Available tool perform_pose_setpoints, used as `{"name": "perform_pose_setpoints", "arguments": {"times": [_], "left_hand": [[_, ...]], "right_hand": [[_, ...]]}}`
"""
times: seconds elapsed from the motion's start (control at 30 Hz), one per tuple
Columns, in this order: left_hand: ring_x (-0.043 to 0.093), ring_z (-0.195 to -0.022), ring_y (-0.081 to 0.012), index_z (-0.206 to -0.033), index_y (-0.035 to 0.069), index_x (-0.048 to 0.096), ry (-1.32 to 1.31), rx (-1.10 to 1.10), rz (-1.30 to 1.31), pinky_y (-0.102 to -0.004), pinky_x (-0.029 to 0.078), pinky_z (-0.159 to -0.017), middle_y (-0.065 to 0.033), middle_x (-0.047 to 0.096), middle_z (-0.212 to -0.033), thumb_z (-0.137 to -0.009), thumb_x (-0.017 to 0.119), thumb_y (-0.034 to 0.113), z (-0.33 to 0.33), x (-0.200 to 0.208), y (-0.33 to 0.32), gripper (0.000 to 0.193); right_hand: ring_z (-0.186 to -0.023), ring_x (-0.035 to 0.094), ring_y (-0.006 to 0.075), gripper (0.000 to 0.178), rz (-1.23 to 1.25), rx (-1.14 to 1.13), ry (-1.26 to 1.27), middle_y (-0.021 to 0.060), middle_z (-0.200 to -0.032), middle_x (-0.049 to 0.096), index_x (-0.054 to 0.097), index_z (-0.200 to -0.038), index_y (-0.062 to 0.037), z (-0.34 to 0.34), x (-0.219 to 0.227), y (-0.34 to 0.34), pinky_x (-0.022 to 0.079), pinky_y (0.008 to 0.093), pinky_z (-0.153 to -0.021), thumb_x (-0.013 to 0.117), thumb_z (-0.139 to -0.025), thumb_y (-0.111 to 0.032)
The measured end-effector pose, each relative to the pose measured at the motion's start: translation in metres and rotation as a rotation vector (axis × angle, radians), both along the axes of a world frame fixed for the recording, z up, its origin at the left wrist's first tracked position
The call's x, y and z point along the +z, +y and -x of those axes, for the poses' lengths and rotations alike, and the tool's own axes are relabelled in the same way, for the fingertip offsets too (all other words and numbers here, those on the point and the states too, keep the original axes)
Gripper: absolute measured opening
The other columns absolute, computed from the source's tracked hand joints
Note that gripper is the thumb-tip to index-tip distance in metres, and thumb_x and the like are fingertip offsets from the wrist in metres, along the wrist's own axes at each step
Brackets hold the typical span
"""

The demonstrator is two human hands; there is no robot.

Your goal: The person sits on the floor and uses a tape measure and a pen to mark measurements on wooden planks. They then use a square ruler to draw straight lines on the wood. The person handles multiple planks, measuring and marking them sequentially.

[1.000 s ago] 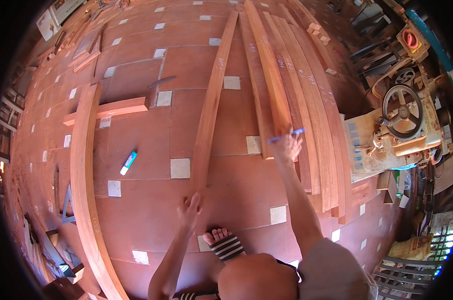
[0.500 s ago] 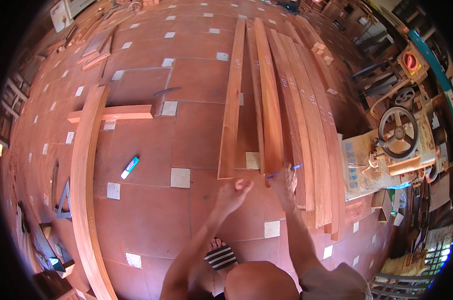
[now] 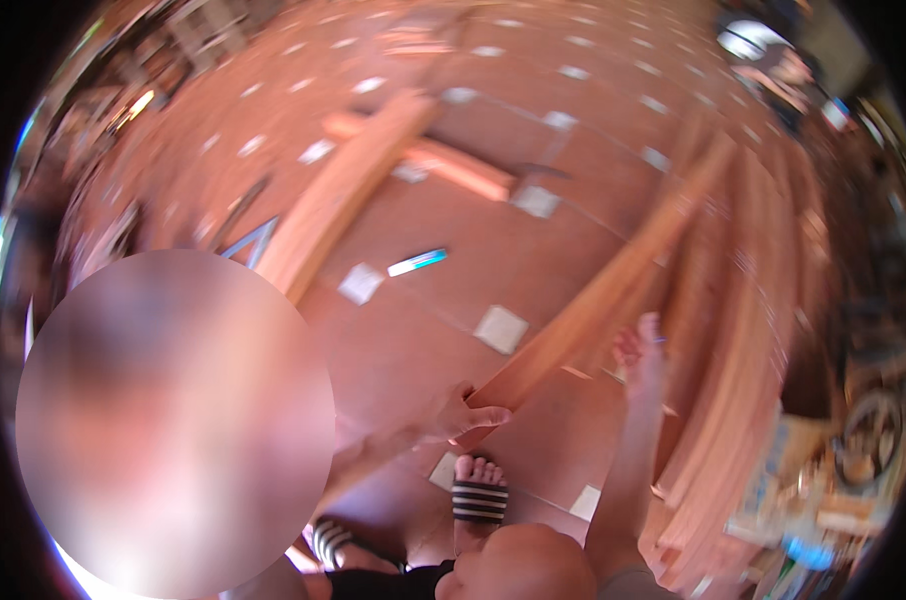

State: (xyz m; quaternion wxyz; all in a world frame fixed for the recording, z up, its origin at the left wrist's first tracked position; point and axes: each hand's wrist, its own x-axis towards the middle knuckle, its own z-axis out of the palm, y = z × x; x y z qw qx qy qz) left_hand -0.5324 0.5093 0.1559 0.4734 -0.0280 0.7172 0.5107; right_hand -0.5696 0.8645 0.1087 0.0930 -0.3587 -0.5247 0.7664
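A long reddish board [image 3: 573, 320] is held at its near end by the left hand [image 3: 463, 413], its far end running up and to the right toward a row of boards [image 3: 738, 335]. The left hand's fingers are clamped on that end, with the thumb laid over the upper face. 0.5 s ago, the same end was untouched and the board lay nearly in line with the others; now it has been swung to a clear slant.

The right hand [image 3: 641, 352] is seen between the slanted board and the row, its shape smeared. Whether its fingers are apart or closed cannot be told; a speck of blue shows beside them, but the blue pen carried earlier cannot be made out.

The whole view has been turned, so that more of the left side is shown. Beyond the slanted board, a teal-and-white tube [image 3: 418, 262] is left lying on the tiled floor [image 3: 403, 330]. Farther left, a thick beam [image 3: 348, 190] is set across a shorter timber [image 3: 463, 168], near a set square [image 3: 258, 240]. 2 striped sandals [image 3: 480, 502] are now shown, and the handwheel [image 3: 870, 440] has been shifted lower at the right.
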Motion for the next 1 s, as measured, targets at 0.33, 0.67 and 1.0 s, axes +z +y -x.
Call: {"name": "perform_pose_setpoints", "arguments": {"times": [0.33, 0.67, 1.0], "left_hand": [[0.072, -0.106, -0.0386, -0.119, -0.002, 0.065, 0.259, -0.117, 0.438, -0.0441, 0.055, -0.092, -0.0246, 0.073, -0.110, -0.071, 0.089, 0.065, -0.115, 0.114, -0.213, 0.085], [0.073, -0.103, -0.0415, -0.119, 0.003, 0.065, 0.579, 0.115, 0.328, -0.0473, 0.058, -0.088, -0.0218, 0.076, -0.105, -0.067, 0.095, 0.058, -0.237, 0.017, -0.297, 0.081], [0.058, -0.119, -0.0440, -0.136, 0.000, 0.048, 1.031, 0.175, 0.161, -0.0541, 0.054, -0.095, -0.0231, 0.054, -0.128, -0.086, 0.079, 0.062, -0.185, -0.047, -0.259, 0.086]], "right_hand": [[-0.119, 0.067, 0.0341, 0.075, 0.398, 0.122, 0.225, 0.0243, -0.128, 0.069, 0.060, -0.133, 0.0103, 0.081, 0.009, -0.114, 0.055, 0.0469, -0.110, 0.068, -0.100, -0.056], [-0.115, 0.068, 0.0279, 0.064, 0.293, 0.295, 0.362, 0.0176, -0.121, 0.071, 0.064, -0.134, 0.0049, 0.012, 0.124, -0.233, 0.055, 0.0436, -0.105, 0.064, -0.102, -0.051], [-0.117, 0.064, 0.0313, 0.064, -0.256, 0.485, 0.905, 0.0231, -0.131, 0.065, 0.056, -0.139, 0.0081, 0.032, 0.307, -0.353, 0.050, 0.0441, -0.104, 0.068, -0.097, -0.038]]}}
